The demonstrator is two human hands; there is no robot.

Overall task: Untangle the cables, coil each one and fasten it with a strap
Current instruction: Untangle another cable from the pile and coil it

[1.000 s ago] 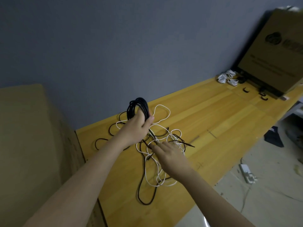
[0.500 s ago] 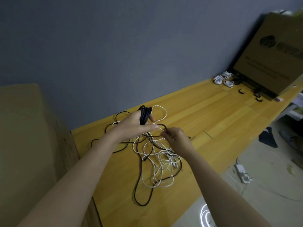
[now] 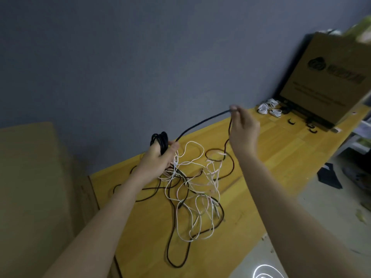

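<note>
The right hand has gone up and to the right since half a second ago. Back then it was low, pinching near the left hand. Now it is high in the air, pinching the black cable at its fingertips. The cable runs in a tight line down to the left hand. More of it hangs from the right hand down to the pile. The left hand has stayed in about the same place. Its fingers are curled round the black coil, holding it up above the table.

On the far left is a big brown box. Next comes the wooden table, yellow and long. In the middle of it lies the tangle of thin white cables and black cable, all mixed up under the two hands. One black loop reaches near the front edge of the table.

Far to the right, small white coils lie on the table. Little black straps lie just beside them. A cardboard box leans behind them. The picture is blurry there.

The wall behind is grey-blue. The floor at the right is pale, with dark things on it.
</note>
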